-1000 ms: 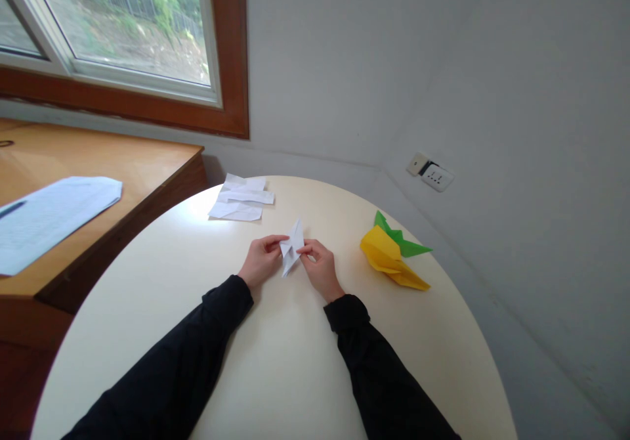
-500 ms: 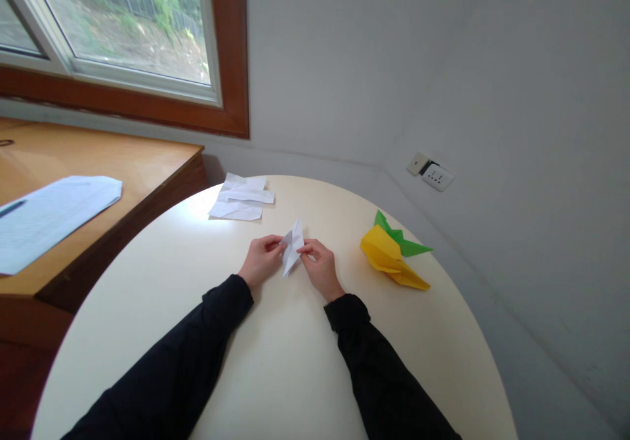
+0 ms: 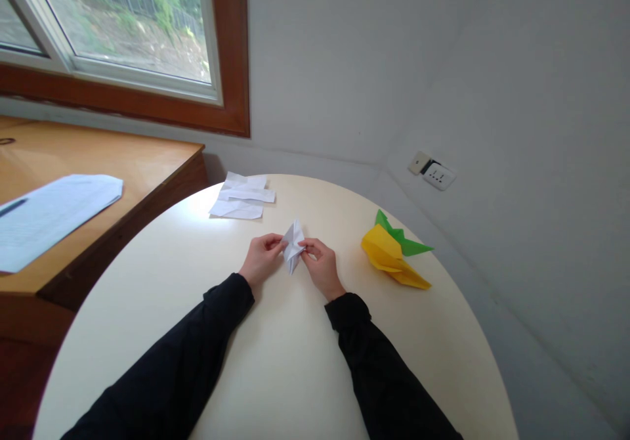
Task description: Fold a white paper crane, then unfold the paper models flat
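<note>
White folded paper pinched from both sides, held just above the round bench: left hand grips its left flap, right hand closed on its right edge. Looks mid-fold, a small crease being set; next move calls for firm fingertip pressure along the line. Yellow paper model lies well right of it

A plain room in a home or office: a round table in a corner, wooden desk, window, wall socket.
</note>
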Action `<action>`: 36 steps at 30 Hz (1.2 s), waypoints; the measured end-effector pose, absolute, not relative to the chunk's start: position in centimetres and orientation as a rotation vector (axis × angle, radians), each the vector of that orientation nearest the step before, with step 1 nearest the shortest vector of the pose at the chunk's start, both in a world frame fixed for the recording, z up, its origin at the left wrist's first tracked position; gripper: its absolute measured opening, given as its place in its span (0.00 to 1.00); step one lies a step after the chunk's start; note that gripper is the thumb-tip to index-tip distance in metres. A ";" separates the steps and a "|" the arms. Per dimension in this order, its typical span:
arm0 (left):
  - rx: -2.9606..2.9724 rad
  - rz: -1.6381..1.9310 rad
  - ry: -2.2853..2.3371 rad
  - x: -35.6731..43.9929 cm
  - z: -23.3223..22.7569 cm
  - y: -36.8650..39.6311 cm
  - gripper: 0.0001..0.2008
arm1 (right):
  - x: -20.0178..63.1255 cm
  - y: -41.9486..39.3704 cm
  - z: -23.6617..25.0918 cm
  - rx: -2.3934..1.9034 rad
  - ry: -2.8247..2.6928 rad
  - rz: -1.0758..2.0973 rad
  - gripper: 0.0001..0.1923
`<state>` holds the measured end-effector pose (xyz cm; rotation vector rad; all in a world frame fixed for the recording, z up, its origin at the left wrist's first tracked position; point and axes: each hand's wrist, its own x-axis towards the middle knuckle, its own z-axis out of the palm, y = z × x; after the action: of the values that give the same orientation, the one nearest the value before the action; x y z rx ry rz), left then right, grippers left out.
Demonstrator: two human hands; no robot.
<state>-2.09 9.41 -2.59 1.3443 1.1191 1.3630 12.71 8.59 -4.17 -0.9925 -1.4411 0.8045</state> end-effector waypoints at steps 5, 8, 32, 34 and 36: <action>1.346 1.357 1.101 -2.1 -2.5 9.4 0.11 | 12.7 8.7 -4.2 -0.999 -1.435 0.802 0.07; 1.341 1.357 1.109 -2.1 -2.4 9.4 0.12 | 12.7 8.7 -4.3 -0.995 -1.403 0.832 0.08; 1.374 1.380 1.095 -2.3 -3.3 9.8 0.14 | 12.8 8.9 -4.6 -1.011 -1.218 0.981 0.08; 1.368 1.384 1.090 -2.3 -3.3 9.8 0.13 | 12.8 8.9 -4.6 -1.022 -1.215 0.978 0.08; 1.357 1.387 1.081 -2.2 -3.4 9.8 0.13 | 12.8 8.9 -4.7 -1.029 -1.218 0.980 0.08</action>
<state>-2.23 9.80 -3.36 1.3568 1.0813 1.3872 12.78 8.91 -4.67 -1.0287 -1.2177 0.9805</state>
